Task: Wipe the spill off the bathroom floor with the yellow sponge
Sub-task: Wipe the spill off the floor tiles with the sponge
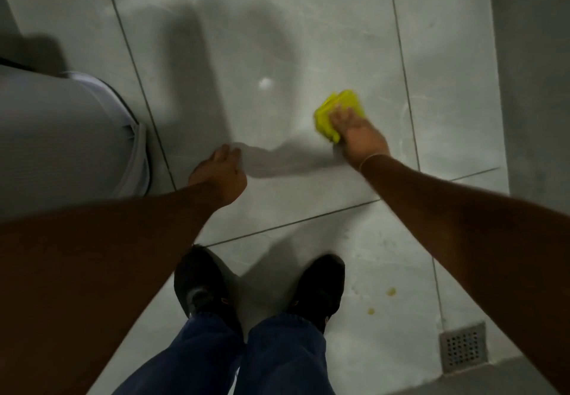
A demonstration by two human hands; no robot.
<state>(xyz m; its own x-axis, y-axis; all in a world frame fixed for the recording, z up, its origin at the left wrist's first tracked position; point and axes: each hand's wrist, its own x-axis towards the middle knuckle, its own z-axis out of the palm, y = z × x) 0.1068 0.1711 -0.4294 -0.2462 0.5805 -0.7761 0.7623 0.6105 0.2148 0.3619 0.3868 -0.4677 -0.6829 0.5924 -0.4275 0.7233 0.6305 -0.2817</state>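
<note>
One right hand (pixel 359 135) — atop yellow sponge (pixel 338 112).

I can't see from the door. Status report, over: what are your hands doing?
Right hand pressing sponge on floor tile. Left hand loose, holding nothing. Yellow spots near drain, not yet wiped. Nothing in the way.

Sponge (pixel 339 113) on floor (pixel 277 39) under right hand (pixel 361 135), drain (pixel 463 347) near right.
</note>
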